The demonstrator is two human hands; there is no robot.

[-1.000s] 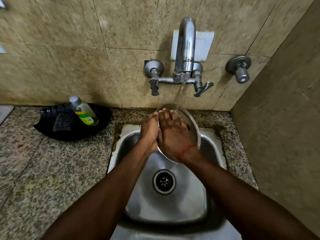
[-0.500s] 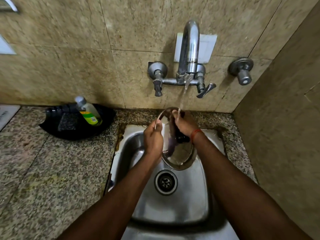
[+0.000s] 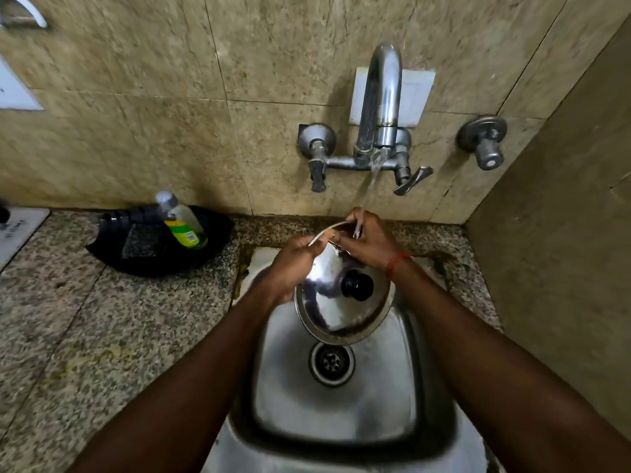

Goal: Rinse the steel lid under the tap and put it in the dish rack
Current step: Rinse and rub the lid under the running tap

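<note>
The round steel lid [image 3: 336, 312] with a black knob [image 3: 357, 285] is tilted over the steel sink [image 3: 341, 404], its top side facing me. My left hand [image 3: 293, 268] grips its left upper rim. My right hand [image 3: 370, 242] holds the far rim, where the water stream from the tap [image 3: 380, 107] lands on its fingers and the lid's edge. No dish rack is in view.
A black tray [image 3: 153, 247] with a scrub pad and a dish soap bottle [image 3: 181, 221] sits on the granite counter [image 3: 85, 336] left of the sink. A second valve [image 3: 485, 141] is on the tiled wall to the right. A side wall closes off the right.
The lid has turned over: its underside faced me under my right palm, now the knob side shows. My right hand has moved to the far rim.
</note>
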